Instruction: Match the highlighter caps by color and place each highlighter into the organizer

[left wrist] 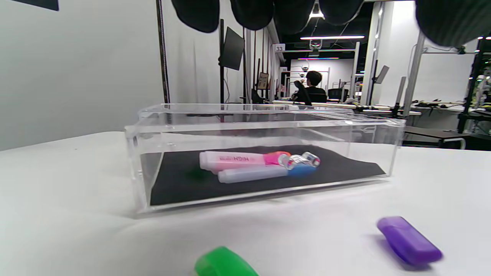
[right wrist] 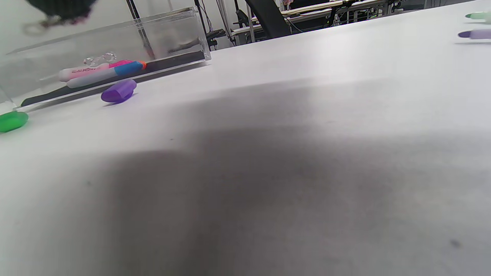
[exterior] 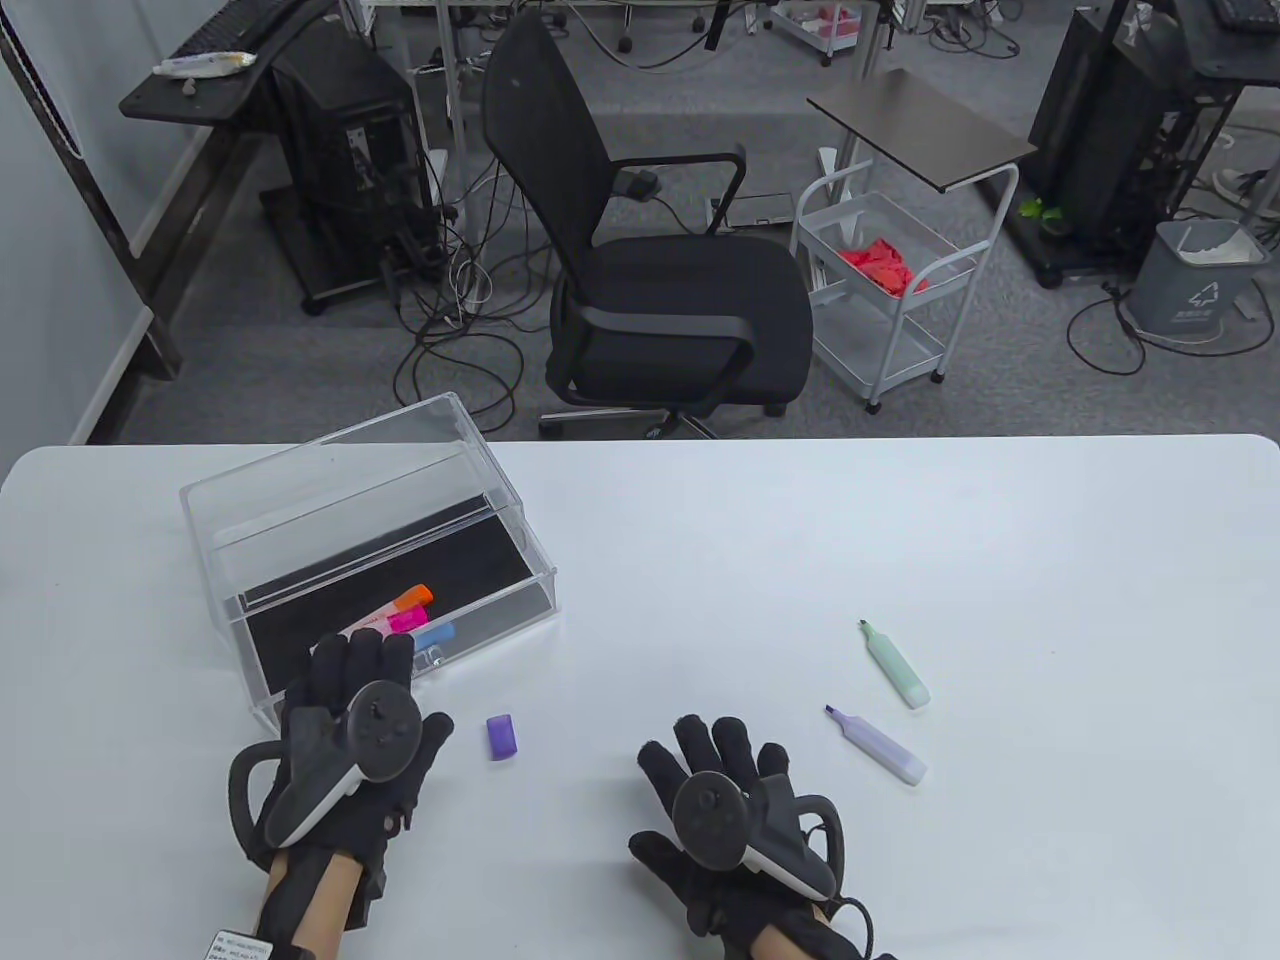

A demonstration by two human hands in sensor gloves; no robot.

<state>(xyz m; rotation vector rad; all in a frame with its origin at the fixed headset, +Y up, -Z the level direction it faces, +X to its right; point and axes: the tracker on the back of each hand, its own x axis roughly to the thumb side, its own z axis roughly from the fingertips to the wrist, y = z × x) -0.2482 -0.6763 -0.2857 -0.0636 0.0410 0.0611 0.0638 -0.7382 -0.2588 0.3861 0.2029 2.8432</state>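
Both hands lie flat and empty on the white table, with two highlighters uncapped.

Table view: the left hand lies with fingers straight at the near edge of the clear organizer, where orange-, pink- and blue-capped highlighters lie. The right hand is spread flat. A purple cap lies between the hands; the green highlighter and purple highlighter lie capless to the right.
Left wrist view: a green cap sits under the hand, near the purple cap.
Right wrist view: both caps lie just beside the organizer, well apart from the uncapped highlighters.
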